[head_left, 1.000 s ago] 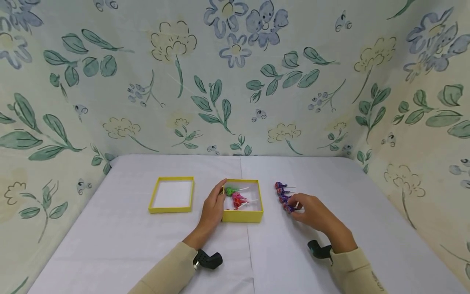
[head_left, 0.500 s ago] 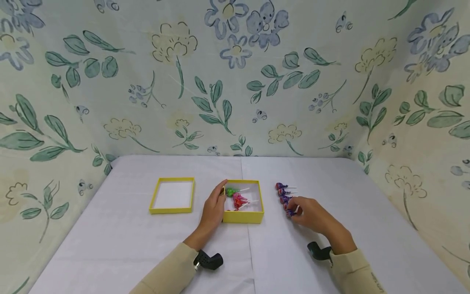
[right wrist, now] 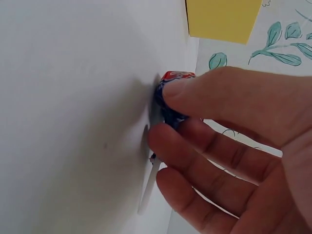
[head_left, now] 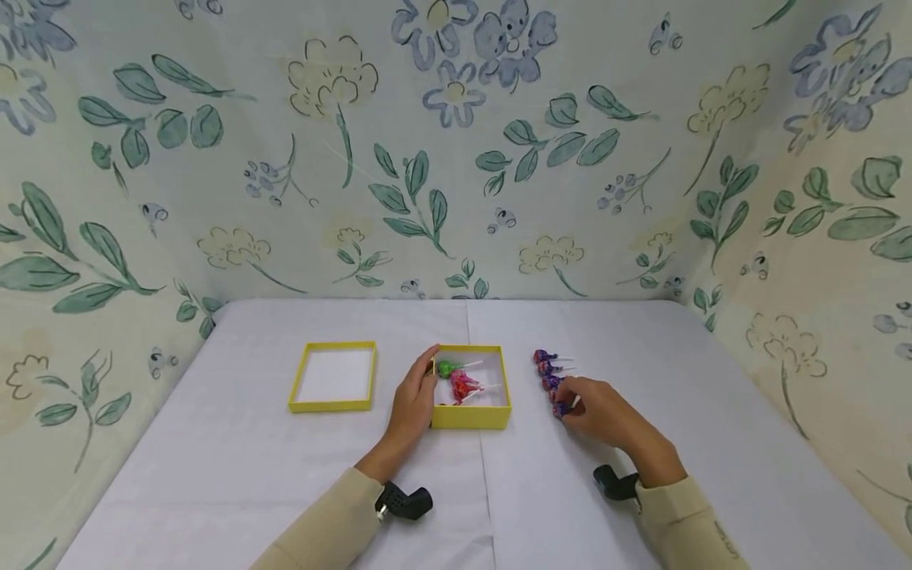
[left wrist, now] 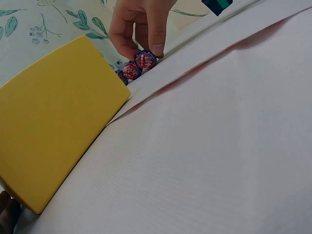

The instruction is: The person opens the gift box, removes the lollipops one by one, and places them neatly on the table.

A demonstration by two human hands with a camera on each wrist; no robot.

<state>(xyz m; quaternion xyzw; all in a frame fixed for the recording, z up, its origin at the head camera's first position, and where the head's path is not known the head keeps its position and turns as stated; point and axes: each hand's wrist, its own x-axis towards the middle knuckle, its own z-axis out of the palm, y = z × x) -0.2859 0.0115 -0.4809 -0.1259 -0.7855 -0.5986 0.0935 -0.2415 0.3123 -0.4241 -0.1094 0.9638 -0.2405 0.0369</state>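
A yellow box (head_left: 471, 417) holds a green lollipop (head_left: 446, 369) and a pink lollipop (head_left: 461, 386). My left hand (head_left: 426, 372) rests against the box's left wall, thumb up by the rim. To the right of the box, several purple lollipops (head_left: 547, 369) lie in a row on the white table. My right hand (head_left: 570, 405) pinches the nearest purple lollipop (head_left: 560, 409) between thumb and fingers. In the right wrist view this lollipop (right wrist: 170, 97) still lies on the cloth, stick (right wrist: 148, 187) pointing toward the wrist. The left wrist view shows the box wall (left wrist: 53, 122) and the fingers (left wrist: 146, 34) on the lollipop (left wrist: 145, 59).
A shallow yellow lid (head_left: 332, 377) with a white inside lies to the left of the box. The white tablecloth (head_left: 214, 459) is bounded by floral walls at the back and both sides.
My right hand's fingers have drawn in round the nearest purple lollipop. The left hand stays on the box.
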